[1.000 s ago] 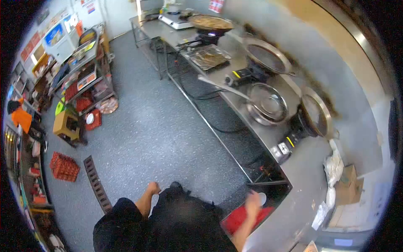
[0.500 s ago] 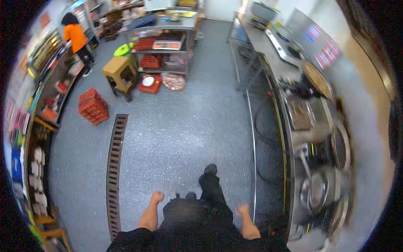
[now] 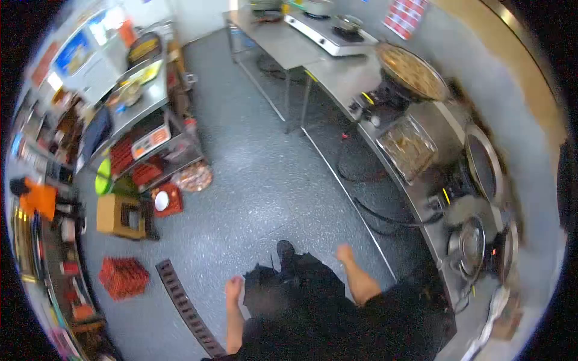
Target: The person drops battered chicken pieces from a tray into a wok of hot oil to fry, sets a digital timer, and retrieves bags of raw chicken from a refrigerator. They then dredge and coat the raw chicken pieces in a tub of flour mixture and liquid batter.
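Observation:
My left hand (image 3: pixel 234 287) hangs over the floor beside the dark clothing at my waist, its fingers curled in, too small to make out in detail. On the other side, my right hand (image 3: pixel 344 253) is held over the floor, left of the steel counter, also with fingers curled. Neither hand touches any object that I can see. Ahead to the right, a metal tray (image 3: pixel 407 147) with brownish food lies on the steel counter (image 3: pixel 337 71), beyond my right hand. Behind it stands a large wok (image 3: pixel 413 71) filled with food.
More woks (image 3: pixel 483 165) and a steel pot (image 3: pixel 468 246) line the right counter; hoses hang below. At left are a red crate stack (image 3: pixel 123 277), a brown stool (image 3: pixel 118 215), a steel shelf table (image 3: pixel 144 108) and a person in orange (image 3: pixel 40 199). A drain grate (image 3: pixel 188 310) crosses the floor.
The view has swung from the crates at left towards the right counter, after first turning away from it. My right hand has left the red object near the counter's corner and is now over the floor.

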### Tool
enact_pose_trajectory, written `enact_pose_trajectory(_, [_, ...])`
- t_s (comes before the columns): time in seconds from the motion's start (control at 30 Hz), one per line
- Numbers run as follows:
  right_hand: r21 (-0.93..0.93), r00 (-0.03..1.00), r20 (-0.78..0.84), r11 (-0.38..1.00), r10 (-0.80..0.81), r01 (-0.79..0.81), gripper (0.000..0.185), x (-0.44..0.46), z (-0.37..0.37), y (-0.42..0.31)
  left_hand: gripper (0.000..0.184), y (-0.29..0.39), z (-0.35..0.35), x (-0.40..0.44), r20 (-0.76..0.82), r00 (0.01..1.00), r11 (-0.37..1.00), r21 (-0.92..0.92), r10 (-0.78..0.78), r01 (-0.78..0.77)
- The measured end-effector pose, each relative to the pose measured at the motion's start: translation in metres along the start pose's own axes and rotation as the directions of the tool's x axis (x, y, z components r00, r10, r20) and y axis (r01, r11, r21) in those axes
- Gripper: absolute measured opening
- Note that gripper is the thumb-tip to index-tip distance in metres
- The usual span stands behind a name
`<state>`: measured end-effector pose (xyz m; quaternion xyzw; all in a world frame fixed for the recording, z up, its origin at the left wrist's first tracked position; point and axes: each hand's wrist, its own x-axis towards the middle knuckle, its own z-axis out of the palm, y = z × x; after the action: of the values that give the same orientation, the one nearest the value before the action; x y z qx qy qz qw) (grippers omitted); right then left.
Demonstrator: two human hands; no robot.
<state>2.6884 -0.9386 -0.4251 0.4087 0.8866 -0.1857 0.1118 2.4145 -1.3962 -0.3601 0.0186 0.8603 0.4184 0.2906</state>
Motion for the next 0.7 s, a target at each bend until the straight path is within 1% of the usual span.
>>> enact_pose_trajectory(0.03, [-0.054,0.990,0.076,0.992,0.119,-0.115,0.019,0.038,-0.031,-0.043,0.025,0.036,-0.013,0.032,-0.007,0.998,0.945,-0.323,-0.057,0.052])
enact_pose_trajectory(0.07, [0.003,0.993,0.044,0.994,0.111,-0.111,0.020,0.066,-0.062,-0.084,0.025,0.066,-0.025,0.055,-0.025,0.998,0.941,-0.335,-0.051,0.040])
enact_pose_trajectory(0.1, [-0.012,0.995,0.091,0.999,0.042,-0.041,0.020,0.112,-0.059,-0.104,0.025,0.113,-0.045,0.064,-0.049,0.998,0.937,-0.349,-0.047,0.027])
enact_pose_trajectory(0.13, [-0.053,0.991,0.103,0.994,-0.087,0.093,0.027,0.156,-0.059,-0.132,0.025,0.147,-0.059,0.078,-0.077,0.996,0.930,-0.368,-0.042,0.010])
enact_pose_trajectory(0.17, [0.218,0.987,0.073,0.968,-0.144,0.126,0.032,0.179,-0.084,-0.167,0.024,0.158,-0.065,0.101,-0.096,0.994,0.919,-0.393,-0.060,0.018])
enact_pose_trajectory(0.23, [0.424,0.977,-0.169,0.886,-0.126,0.188,0.034,0.227,-0.101,-0.227,0.022,0.159,-0.079,0.136,-0.133,0.984,0.895,-0.444,-0.115,0.045])
enact_pose_trajectory(0.3, [0.490,0.994,-0.018,0.865,-0.111,0.106,0.030,0.277,-0.127,-0.275,0.021,0.084,-0.087,0.192,-0.053,0.988,0.897,-0.428,-0.147,0.111])
enact_pose_trajectory(0.33, [0.491,0.999,0.002,0.870,-0.051,0.043,0.027,0.300,-0.136,-0.291,0.024,0.063,-0.101,0.204,-0.016,0.999,0.988,0.155,0.030,-0.027])
enact_pose_trajectory(0.37, [0.493,1.000,0.030,0.870,0.003,-0.017,0.025,0.319,-0.141,-0.310,0.033,0.009,-0.102,0.234,-0.045,0.993,0.952,0.284,-0.109,0.118])
enact_pose_trajectory(0.4, [0.489,0.996,0.073,0.869,0.044,-0.074,0.023,0.331,-0.137,-0.335,0.033,0.002,-0.114,0.236,-0.006,0.994,0.890,0.446,-0.105,0.097])
enact_pose_trajectory(0.43, [0.505,0.994,0.062,0.856,0.091,-0.110,0.021,0.338,-0.133,-0.352,0.034,0.003,-0.135,0.239,0.011,0.990,0.854,0.507,-0.138,0.113])
enact_pose_trajectory(0.47, [0.504,0.993,0.061,0.855,0.106,-0.122,0.022,0.345,-0.136,-0.362,0.034,0.004,-0.152,0.242,0.007,0.983,0.835,0.529,-0.184,0.153])
enact_pose_trajectory(0.5, [0.536,0.986,0.052,0.829,0.158,-0.161,0.032,0.344,-0.135,-0.374,0.035,0.016,-0.172,0.241,-0.015,0.971,0.817,0.538,-0.237,0.208])
enact_pose_trajectory(0.53, [0.415,0.997,-0.062,0.910,0.037,-0.008,0.045,0.360,-0.102,-0.363,0.035,0.031,-0.188,0.249,-0.049,0.958,0.805,0.531,-0.281,0.263])
enact_pose_trajectory(0.57, [0.265,0.996,-0.053,0.962,0.078,-0.061,0.052,0.364,-0.108,-0.377,0.036,0.057,-0.207,0.262,-0.105,0.948,0.819,0.481,-0.300,0.313])
enact_pose_trajectory(0.6, [0.281,1.000,0.020,0.959,0.020,-0.025,0.056,0.371,-0.115,-0.389,0.036,0.078,-0.234,0.289,-0.178,0.949,0.871,0.381,-0.260,0.310])
enact_pose_trajectory(0.63, [0.275,1.000,-0.016,0.961,0.008,-0.003,0.056,0.363,-0.144,-0.424,0.037,0.070,-0.248,0.329,-0.354,0.912,0.937,0.197,-0.208,0.290])
enact_pose_trajectory(0.67, [0.268,0.984,0.143,0.953,0.109,-0.144,0.055,0.369,-0.154,-0.444,0.039,0.138,-0.280,0.351,-0.440,0.887,0.928,0.256,-0.136,0.270])
enact_pose_trajectory(0.7, [0.241,0.966,0.242,0.958,0.093,-0.153,0.057,0.372,-0.160,-0.459,0.038,0.200,-0.311,0.375,-0.512,0.859,0.939,0.299,0.006,0.172])
